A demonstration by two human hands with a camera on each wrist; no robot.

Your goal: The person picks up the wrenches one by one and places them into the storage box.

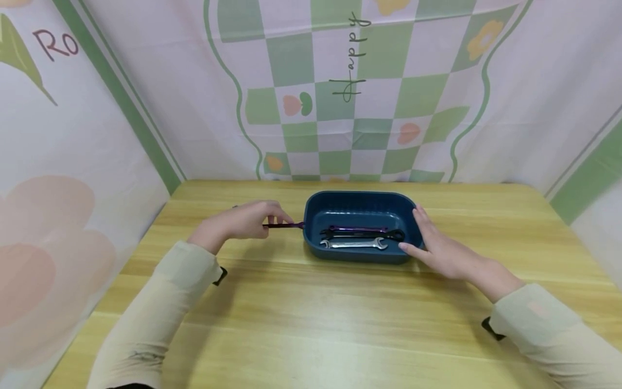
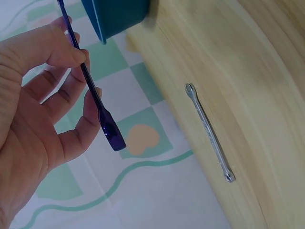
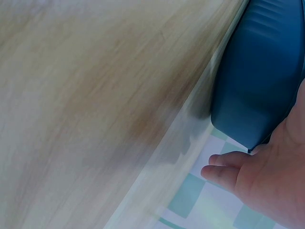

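My left hand [image 1: 250, 219] pinches a purple wrench [image 2: 90, 78] between thumb and fingers. In the head view that wrench's far end reaches the left rim of a dark blue plastic bin [image 1: 357, 201]; whether it touches cannot be told. Inside the bin lie another purple wrench [image 1: 357, 229], a black wrench [image 1: 359, 234] and a silver open-end wrench [image 1: 352, 245], roughly side by side. My right hand [image 1: 444, 251] rests against the bin's right end, fingers extended and thumb across the near corner. Its fingers are partly hidden by the bin in the right wrist view.
Another silver wrench [image 2: 209, 131] lies on the wooden table [image 1: 311, 324] beyond my left hand, mostly hidden in the head view. A checked cloth [image 1: 359, 129] hangs along the table's back edge, with a printed cloth [image 1: 73, 140] at the left.
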